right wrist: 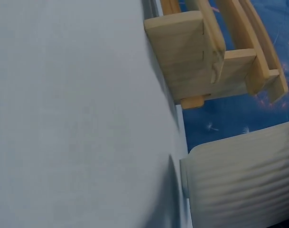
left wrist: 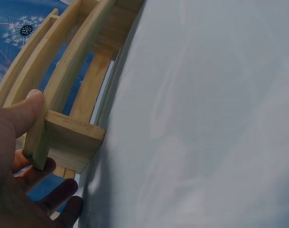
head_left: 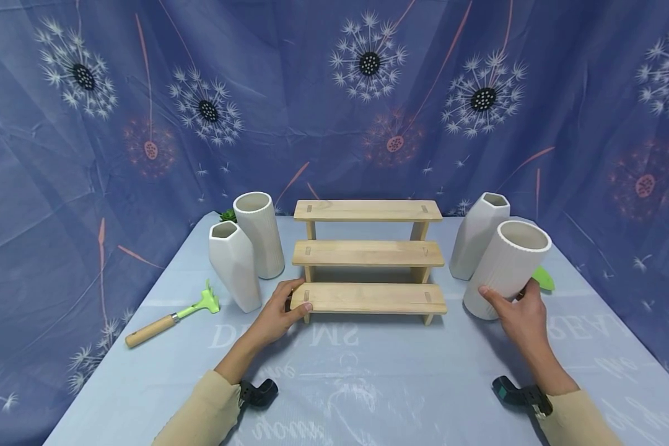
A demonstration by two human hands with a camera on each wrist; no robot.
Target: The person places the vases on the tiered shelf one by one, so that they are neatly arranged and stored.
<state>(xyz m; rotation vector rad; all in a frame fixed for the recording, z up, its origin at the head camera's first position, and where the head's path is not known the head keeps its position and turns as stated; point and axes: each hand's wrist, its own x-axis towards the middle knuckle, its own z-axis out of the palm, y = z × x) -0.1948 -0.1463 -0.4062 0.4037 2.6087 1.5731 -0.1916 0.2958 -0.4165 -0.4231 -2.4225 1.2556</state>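
Note:
A three-tier wooden stand (head_left: 369,298) sits in the middle of the table. My left hand (head_left: 281,313) grips the left end of its lowest step. In the left wrist view the thumb (left wrist: 28,111) lies on top of the board and a finger is under it. My right hand (head_left: 521,316) holds a white ribbed vase (head_left: 507,266) low down, thumb in front and fingers round its right side. The vase stands on the table right of the stand. In the right wrist view the ribbed vase (right wrist: 244,175) shows, but the hand does not.
A white faceted vase (head_left: 476,238) stands behind the held one, near a partly hidden green tool head (head_left: 544,280). At left are another faceted vase (head_left: 236,266), a ribbed vase (head_left: 262,238), a bit of green plant (head_left: 228,215) and a small green rake (head_left: 173,317) with a wooden handle.

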